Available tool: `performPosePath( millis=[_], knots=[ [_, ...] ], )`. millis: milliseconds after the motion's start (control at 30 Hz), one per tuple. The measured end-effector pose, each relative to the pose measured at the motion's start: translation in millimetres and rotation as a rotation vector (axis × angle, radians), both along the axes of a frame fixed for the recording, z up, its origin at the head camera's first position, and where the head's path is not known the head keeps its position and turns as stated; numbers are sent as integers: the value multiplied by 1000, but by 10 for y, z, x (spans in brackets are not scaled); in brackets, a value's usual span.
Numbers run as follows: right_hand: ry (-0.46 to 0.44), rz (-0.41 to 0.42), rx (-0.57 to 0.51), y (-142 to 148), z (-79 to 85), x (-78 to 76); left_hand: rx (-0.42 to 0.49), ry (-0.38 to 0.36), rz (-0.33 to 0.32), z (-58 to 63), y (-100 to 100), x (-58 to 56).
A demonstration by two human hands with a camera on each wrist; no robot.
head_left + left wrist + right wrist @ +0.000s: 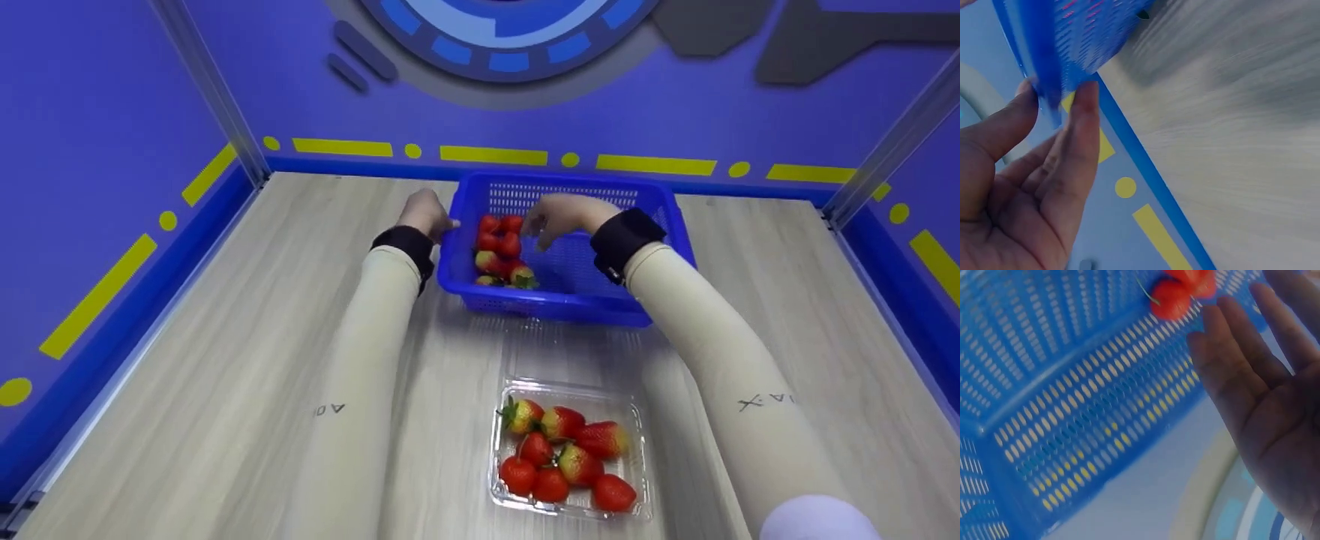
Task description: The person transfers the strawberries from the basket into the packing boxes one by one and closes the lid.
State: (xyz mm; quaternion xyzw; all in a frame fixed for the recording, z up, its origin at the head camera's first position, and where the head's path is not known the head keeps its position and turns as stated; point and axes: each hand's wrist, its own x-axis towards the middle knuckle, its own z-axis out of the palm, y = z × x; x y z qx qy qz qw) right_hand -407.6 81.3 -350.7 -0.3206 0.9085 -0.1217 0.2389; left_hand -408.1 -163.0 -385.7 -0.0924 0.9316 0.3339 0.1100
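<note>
A blue plastic basket (pixel 547 306) stands near the back wall. Several red strawberries (pixel 510 245) lie together on its left side. At the left rim, my left hand (pixel 425 214) pinches the basket edge; the left wrist view shows the basket wall (pixel 1095 39) between thumb and fingers. Inside the basket, my right hand (pixel 561 217) hovers beside the strawberries, with bent fingers and nothing held. The right wrist view shows that hand (pixel 1275 405) with fingers apart, near a red strawberry (pixel 1171 299). In front of the basket sits a clear plastic clamshell box (pixel 615 411).
Several strawberries (pixel 579 465) lie in the clear box, red and yellow-green. Its transparent lid (pixel 559 352) is folded back towards the basket. Blue panels with yellow marks (pixel 495 155) enclose the wooden tabletop (pixel 247 360) at the back and sides.
</note>
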Motion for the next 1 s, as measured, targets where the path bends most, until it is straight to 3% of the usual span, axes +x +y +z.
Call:
performPosePath(
  millis=[67, 167, 200, 300, 400, 467, 533, 600, 667, 767, 867, 933, 1000],
  knots=[
    [-18, 6, 40, -41, -78, 20, -6, -13, -24, -324, -81, -329],
    [-33, 3, 74, -116, -199, 47, -115, 12, -52, -864, -185, -853],
    [-40, 6, 85, -146, -241, 54, -155, -30, -56, -936, -196, -955],
    [-38, 27, 119, -236, -355, 71, -308, -54, -76, -1324, -229, -1364],
    [-49, 18, 141, -307, -443, 94, -358, -123, -107, -1724, -297, -1800],
    [-53, 21, 151, -335, -486, 117, -409, -107, -135, -1955, -337, -2017],
    [-60, 36, 150, -352, -514, 144, -423, -118, -144, -2067, -362, -2124],
    [-69, 57, 149, -360, -526, 166, -426, -119, -147, -2077, -361, -2124],
    [-81, 52, 141, -367, -525, 183, -432, -113, -140, -1952, -329, -1992],
    [-121, -14, 137, -375, -499, 192, -390, -127, -116, -1648, -274, -1736],
    [-113, -12, 151, -375, -476, 161, -363, -128, -108, -1299, -222, -1448],
    [-90, 42, 162, -363, -468, 125, -357, -104, -102, -1161, -209, -1319],
    [-72, 82, 169, -332, -454, 95, -348, -95, -107, -1099, -218, -1246]
  ],
)
